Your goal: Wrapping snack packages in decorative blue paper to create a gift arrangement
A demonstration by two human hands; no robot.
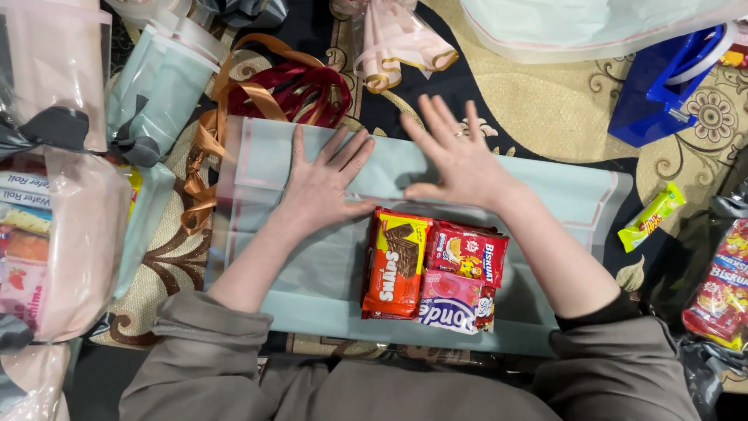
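- Pale green wrapping sheet [327, 273], thin, matte and slightly see-through w/ a pinkish stripe near its left and right edges, lies flat on the patterned carpet [538, 109]; rectangular, long axis left-right across the view.
- Left hand [321, 185] flat on the sheet's upper left part, palm down, fingers spread and straight, gripping nothing; fingertips point to the far edge.
- Right hand [460, 156] over the sheet's upper middle, fingers fanned wide, holding nothing; can't tell if the palm presses the sheet or sits just above it.
- Orange wafer pack [393, 263], glossy foil, oblong, on the sheet near its front edge, centre; long axis runs near-to-far, top end just below the left thumb.
- Red biscuit pack [467, 253], shiny, squarish, touching the wafer pack's right side.
- Pink-and-white pack [456, 302], crinkly, just in front of the red one, touching both.
- Satin ribbons [273, 90], orange and dark red, looped in a loose heap off the sheet's far left corner.
- Yellow-green candy bar [653, 216], slim, tilted, on the carpet past the sheet's right edge.
- Blue plastic tape dispenser [670, 82] at the carpet's far right.
- Wrapped bundles [70, 234] in pink and green film along the left edge.
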